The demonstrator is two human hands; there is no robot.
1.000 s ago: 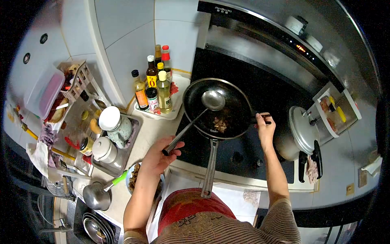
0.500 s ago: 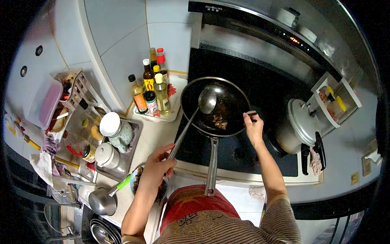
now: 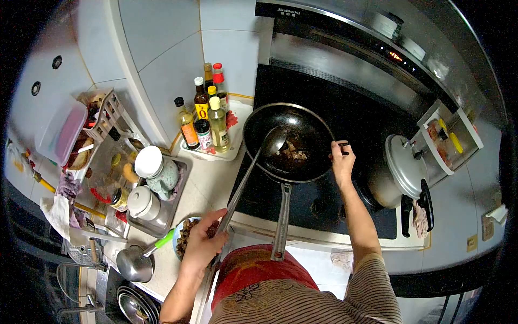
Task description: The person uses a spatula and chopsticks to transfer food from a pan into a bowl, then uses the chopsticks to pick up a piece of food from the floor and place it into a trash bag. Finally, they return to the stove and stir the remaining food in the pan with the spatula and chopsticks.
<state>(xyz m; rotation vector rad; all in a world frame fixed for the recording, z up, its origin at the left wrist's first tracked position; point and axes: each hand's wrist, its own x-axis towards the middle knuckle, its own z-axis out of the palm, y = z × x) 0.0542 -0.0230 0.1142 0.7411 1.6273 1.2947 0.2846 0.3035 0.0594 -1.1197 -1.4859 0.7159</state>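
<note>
The wok (image 3: 261,116) sits on the black stove top, its metal handle (image 3: 282,221) pointing toward my body. Small brown pieces of food (image 3: 294,153) lie at the bottom of it. My left hand (image 3: 206,241) is closed around the long handle of a metal ladle (image 3: 245,181), whose bowl rests tilted inside the wok beside the food. At the wok's right rim, my right hand (image 3: 342,162) pinches what look like dark chopsticks (image 3: 344,144); only their short back ends stand out, and the rest is lost against the dark wok.
A pressure cooker (image 3: 396,167) stands right of the wok. Several sauce bottles (image 3: 218,127) crowd a white tray at the back left. Nearer on the left are a tray with a white lidded pot (image 3: 143,202), a bowl of brown food (image 3: 186,235) and a green-handled saucepan (image 3: 135,263).
The ladle's bowl has dropped lower in the wok, closer to the food, as my left hand moved back toward my body. The food pieces have shifted. My right hand stays near the rim.
</note>
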